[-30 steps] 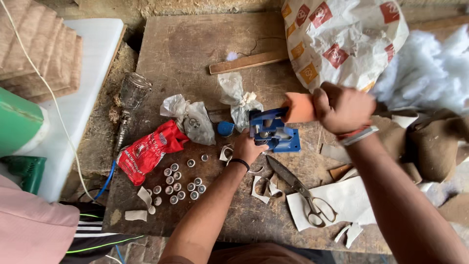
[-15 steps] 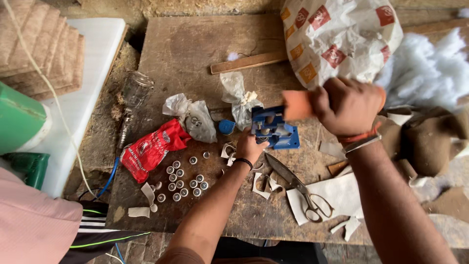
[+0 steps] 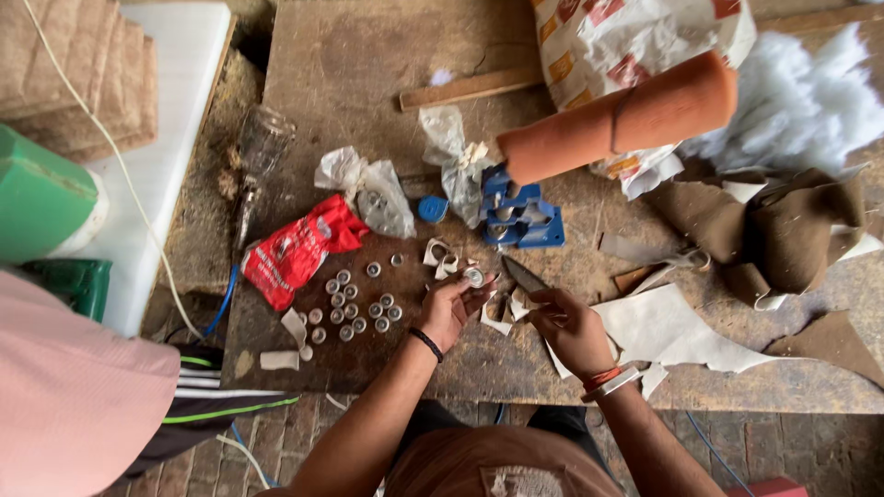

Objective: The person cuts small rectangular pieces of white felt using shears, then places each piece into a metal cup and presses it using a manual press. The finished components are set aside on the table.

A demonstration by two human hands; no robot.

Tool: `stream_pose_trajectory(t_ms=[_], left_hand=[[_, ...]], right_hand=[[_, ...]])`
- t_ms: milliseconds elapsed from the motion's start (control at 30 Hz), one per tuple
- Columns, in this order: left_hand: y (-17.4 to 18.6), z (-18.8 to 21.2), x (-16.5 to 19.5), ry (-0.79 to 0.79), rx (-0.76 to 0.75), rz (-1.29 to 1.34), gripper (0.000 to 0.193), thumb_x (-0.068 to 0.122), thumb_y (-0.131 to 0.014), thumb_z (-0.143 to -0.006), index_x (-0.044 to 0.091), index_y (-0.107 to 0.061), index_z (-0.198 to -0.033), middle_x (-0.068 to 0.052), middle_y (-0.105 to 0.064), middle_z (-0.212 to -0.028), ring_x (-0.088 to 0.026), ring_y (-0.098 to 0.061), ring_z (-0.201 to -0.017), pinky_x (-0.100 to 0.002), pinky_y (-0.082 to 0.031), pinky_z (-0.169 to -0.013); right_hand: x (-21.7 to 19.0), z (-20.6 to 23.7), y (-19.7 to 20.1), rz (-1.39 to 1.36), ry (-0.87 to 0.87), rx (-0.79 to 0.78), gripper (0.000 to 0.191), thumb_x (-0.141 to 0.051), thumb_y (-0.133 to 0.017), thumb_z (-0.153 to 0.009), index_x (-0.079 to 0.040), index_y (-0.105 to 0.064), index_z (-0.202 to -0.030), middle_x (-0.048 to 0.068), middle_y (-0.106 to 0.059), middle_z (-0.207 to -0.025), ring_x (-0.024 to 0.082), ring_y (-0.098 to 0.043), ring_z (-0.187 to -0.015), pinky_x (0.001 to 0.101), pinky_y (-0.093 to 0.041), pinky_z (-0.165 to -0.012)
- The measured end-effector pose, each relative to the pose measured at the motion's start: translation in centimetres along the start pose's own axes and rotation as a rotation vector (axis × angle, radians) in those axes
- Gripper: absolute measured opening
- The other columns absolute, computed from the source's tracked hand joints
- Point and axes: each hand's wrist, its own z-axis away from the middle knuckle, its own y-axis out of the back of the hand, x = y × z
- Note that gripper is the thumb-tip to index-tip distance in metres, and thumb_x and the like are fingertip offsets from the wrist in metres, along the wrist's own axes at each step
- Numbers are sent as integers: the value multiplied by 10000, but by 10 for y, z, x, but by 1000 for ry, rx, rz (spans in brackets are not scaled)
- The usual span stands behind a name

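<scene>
Seen from the head camera, a small round metal cap [image 3: 474, 276] is pinched at the fingertips of the left hand [image 3: 448, 308], palm turned up. Just left of that hand, a cluster of like caps [image 3: 354, 308] is spread on the wooden board [image 3: 368, 83], with a red packet [image 3: 296, 250] beyond them. The right hand [image 3: 573, 329] is closed on a scrap of white material [image 3: 552, 317]; more white sheet [image 3: 668, 327] lies to its right. Above both hands, a blue press tool [image 3: 520, 213] is set, and an orange handle [image 3: 626, 118] is raised over it.
</scene>
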Motion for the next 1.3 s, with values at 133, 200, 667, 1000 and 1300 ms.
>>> stream_pose_trajectory(t_ms=[133, 200, 667, 1000, 1300], left_hand=[[-23, 51, 1, 8, -216, -47, 402, 139, -575, -1009, 26, -585, -1395, -168, -696, -1291, -293, -683, -1138, -431, -569, -1009], [-33, 67, -3, 5, -280, -95, 446, 141, -584, -986, 88, -546, -1428, -114, -675, -1300, -271, -677, -1161, -454, -567, -1057], [-25, 97, -19, -99, -194, -132, 207, 174, -643, -1025, 39, -605, -1177, -98, -713, -1075, -227, -729, -1025, -419, -621, -968], [-29, 120, -8, -272, -163, -354, 197, 132, -708, -1008, 24, -639, -1157, -133, -703, -1105, -239, -705, -1058, -450, -616, -990], [-2, 110, -15, -227, -27, -439, 292, 199, -581, -990, 79, -596, -1256, -150, -714, -1157, -233, -773, -964, -398, -673, -853]], right_hand=[[6, 6, -17, -169, 96, -57, 409, -77, -741, -868, -57, -652, -1266, 79, -748, -1165, 172, -748, -982, 306, -624, -827], [-5, 13, -20, -280, 177, -94, 438, -67, -739, -863, -69, -631, -1287, 56, -737, -1195, 143, -744, -1008, 276, -630, -838], [-57, 57, -22, 144, 514, 49, 406, -116, -836, -835, -96, -737, -1229, 66, -713, -1041, 137, -723, -778, 270, -590, -663], [-60, 63, -36, 181, 553, 44, 368, -95, -810, -853, -74, -729, -1212, 73, -736, -1032, 154, -775, -849, 263, -649, -704], [-8, 42, -50, -408, 122, -85, 149, -28, -663, -934, -19, -668, -1083, 94, -764, -958, 164, -751, -807, 307, -634, -722]])
